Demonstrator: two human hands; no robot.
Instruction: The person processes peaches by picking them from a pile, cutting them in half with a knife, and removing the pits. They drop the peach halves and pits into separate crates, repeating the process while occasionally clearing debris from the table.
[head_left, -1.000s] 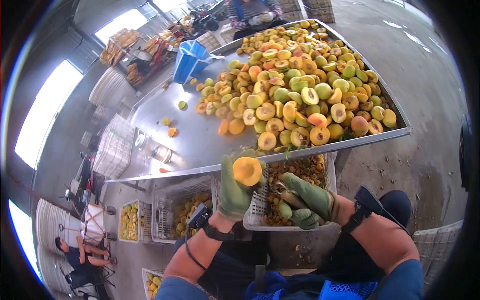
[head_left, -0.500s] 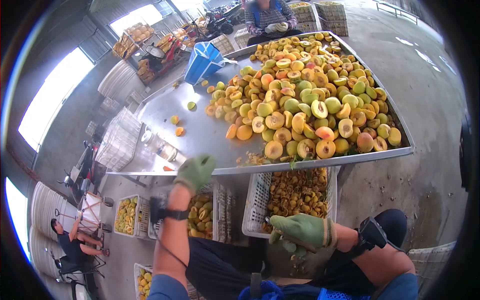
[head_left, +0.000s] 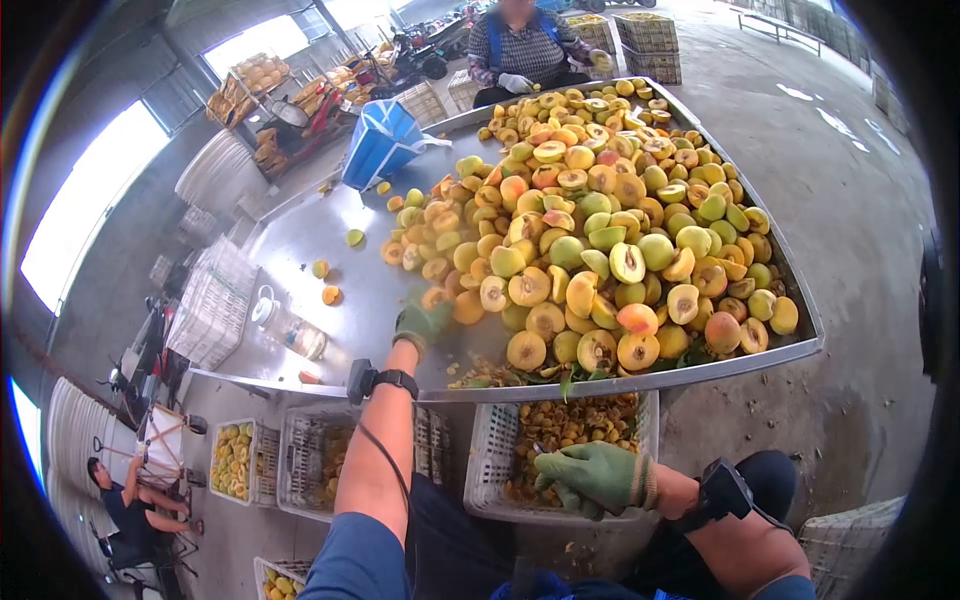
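On the metal table (head_left: 300,220) lies a large heap of halved yellow and green fruit (head_left: 590,230). My left hand (head_left: 424,322), in a green glove, reaches over the table at the heap's lower left edge; its fingers are blurred. My right hand (head_left: 595,478), also gloved in green, is closed above a white crate (head_left: 490,455) of brown-yellow scraps (head_left: 580,415). A small metal tip sticks out of this hand, and the rest of that tool is hidden in the glove.
A clear plastic jar (head_left: 290,330) and a blue bag (head_left: 382,145) stand on the table. Crates of fruit (head_left: 233,460) sit below left. A person (head_left: 520,50) in gloves sits across the table; another person (head_left: 130,500) sits far left.
My left hand has moved from the table's front edge to the fruit heap. My right hand stays closed near the scrap crate. The person across has spread their hands apart. The view has shifted.
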